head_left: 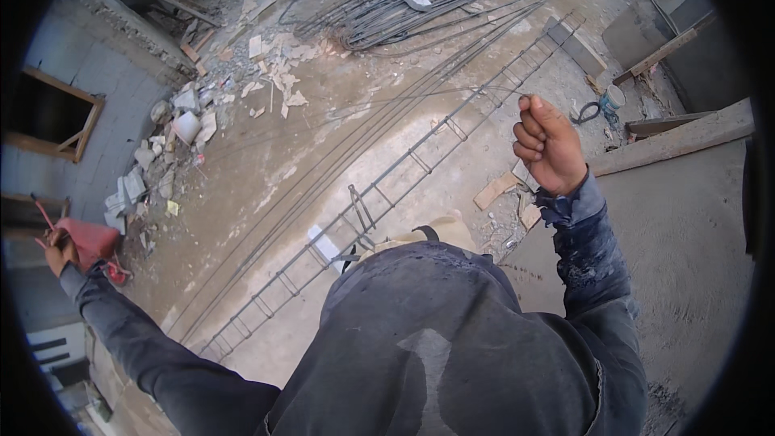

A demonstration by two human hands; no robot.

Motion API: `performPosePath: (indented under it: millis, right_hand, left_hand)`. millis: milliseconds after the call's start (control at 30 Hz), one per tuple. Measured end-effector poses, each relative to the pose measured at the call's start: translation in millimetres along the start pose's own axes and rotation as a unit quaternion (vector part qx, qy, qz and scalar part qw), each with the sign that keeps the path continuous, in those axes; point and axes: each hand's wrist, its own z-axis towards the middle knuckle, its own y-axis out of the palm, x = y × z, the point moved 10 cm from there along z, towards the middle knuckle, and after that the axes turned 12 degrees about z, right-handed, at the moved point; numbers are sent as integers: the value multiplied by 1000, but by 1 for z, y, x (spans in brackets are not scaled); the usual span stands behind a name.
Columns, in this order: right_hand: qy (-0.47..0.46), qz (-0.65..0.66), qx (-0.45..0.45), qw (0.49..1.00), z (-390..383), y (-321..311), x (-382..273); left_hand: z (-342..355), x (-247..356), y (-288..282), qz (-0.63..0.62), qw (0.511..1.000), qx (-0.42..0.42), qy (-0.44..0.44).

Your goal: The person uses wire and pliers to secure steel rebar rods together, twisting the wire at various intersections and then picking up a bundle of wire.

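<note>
My right hand [549, 144] is raised at the right, fingers curled in, with a thin wire [507, 89] pinched between thumb and forefinger. The wire trails off leftward over the ground and is hard to follow. My left hand [61, 252] is stretched far out to the left with its fingers closed; what they hold, if anything, is too small to make out. Between my arms, a long rebar cage [416, 160] with several cross stirrups runs diagonally from lower left to upper right, close in front of my body.
Several long rebars [303, 157] lie beside the cage, and a rebar bundle [420, 20] lies beyond. Rubble [165, 149] lines the left wall. A red wheelbarrow [90, 242] stands behind my left hand. At the right are a wooden beam [674, 141] and a bucket [615, 98].
</note>
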Motion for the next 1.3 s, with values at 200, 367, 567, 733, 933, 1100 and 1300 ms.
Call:
performPosePath:
  millis: [200,367,567,733,933,1100,1300]
  right_hand:
    - [360,-195,-581,704,-131,73,45]
    - [219,-471,-163,839,-75,-17,39]
    - [-32,-52,56,997,-62,-56,-36]
    - [124,85,-408,900,-104,9,-26]
    - [399,-453,-284,745,-132,-72,26]
    - [128,-470,98,868,-78,-131,-56]
    - [2,124,-136,983,-75,-101,-93]
  left_hand:
    - [23,-54,-25,-7,998,-45,-33]
    - [22,-97,-1,-59,972,-215,-74]
    - [-73,-225,48,-75,984,6,-159]
    - [-82,-235,42,-40,989,72,-121]
    - [-31,-213,18,-32,994,65,-83]
    - [-118,-252,125,-21,989,22,-142]
    - [-92,-243,88,89,983,86,-133]
